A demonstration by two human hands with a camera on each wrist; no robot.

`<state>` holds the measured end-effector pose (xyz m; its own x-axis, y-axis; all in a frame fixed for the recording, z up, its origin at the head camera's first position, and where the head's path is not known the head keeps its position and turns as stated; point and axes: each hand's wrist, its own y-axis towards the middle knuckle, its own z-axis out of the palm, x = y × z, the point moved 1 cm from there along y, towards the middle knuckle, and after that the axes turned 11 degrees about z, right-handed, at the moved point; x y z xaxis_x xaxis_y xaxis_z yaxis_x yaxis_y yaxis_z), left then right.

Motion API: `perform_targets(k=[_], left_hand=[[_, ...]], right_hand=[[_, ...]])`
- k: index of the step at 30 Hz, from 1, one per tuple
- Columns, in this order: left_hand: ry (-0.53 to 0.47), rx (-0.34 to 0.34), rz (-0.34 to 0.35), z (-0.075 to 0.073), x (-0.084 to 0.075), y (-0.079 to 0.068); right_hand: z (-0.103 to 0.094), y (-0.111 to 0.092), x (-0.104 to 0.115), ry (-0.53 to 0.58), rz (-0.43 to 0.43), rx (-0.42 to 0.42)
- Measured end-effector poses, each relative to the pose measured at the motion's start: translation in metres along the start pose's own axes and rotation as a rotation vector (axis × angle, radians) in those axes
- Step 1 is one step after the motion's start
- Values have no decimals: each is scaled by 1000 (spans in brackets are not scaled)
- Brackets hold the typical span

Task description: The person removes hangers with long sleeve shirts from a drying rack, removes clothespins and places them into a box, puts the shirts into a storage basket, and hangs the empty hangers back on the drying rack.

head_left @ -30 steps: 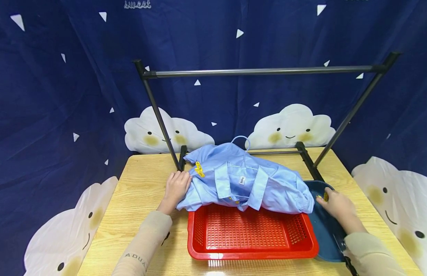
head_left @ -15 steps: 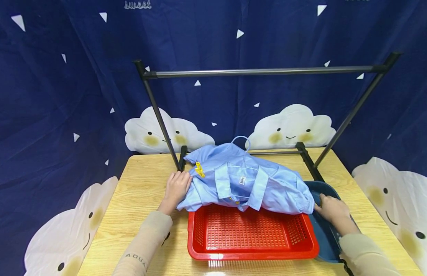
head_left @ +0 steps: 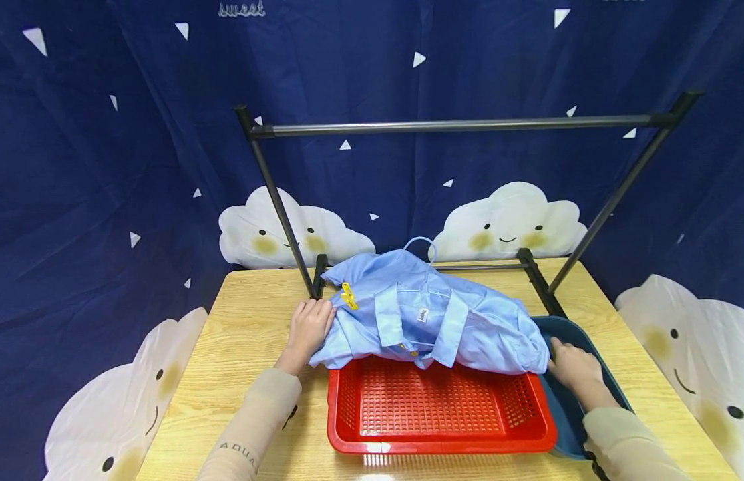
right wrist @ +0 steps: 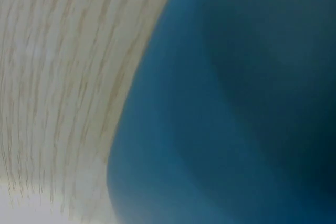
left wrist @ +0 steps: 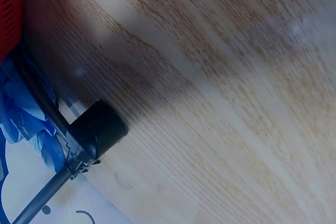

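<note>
A light blue shirt (head_left: 492,314) lies heaped across the back of a red basket (head_left: 438,446). A pale blue hanger hook (head_left: 421,239) sticks up behind its collar. One yellow clothespin (head_left: 349,296) sits on the shirt's left side; a small yellow bit shows below the collar. At the left end my left hand (head_left: 308,326) grips the shirt's edge, with its thumb hidden. My right hand (head_left: 579,371) reaches over a dark blue basin (head_left: 596,344), fingers pointing left beside the shirt's right end. Whether those fingers hold anything is hidden.
A dark clothes rack with a metal bar (head_left: 468,125) stands behind the shirt. Its black foot (left wrist: 100,129) shows in the left wrist view. All of this is on a wooden table (head_left: 246,321), before a navy curtain (head_left: 498,73) with clouds.
My right hand has shifted slightly left in the basin, toward the shirt's end. Yellow pieces seen at its fingers a second ago are out of sight. My left hand and the shirt look unmoved.
</note>
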<state>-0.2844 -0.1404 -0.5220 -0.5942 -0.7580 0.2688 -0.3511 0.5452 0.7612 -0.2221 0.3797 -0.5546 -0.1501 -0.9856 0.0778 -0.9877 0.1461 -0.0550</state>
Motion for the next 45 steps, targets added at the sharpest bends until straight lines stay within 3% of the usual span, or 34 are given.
perform_targets(k=[9,17,45], left_hand=[[9,-19,3,1,1,0],[25,7,-1,3,0,-2],[21,-2,9,2,0,-1]], right_hand=[[4,3,-1,27,52,80],[6,4,-2,38,79,123],[6,2,-3,110,78,162]])
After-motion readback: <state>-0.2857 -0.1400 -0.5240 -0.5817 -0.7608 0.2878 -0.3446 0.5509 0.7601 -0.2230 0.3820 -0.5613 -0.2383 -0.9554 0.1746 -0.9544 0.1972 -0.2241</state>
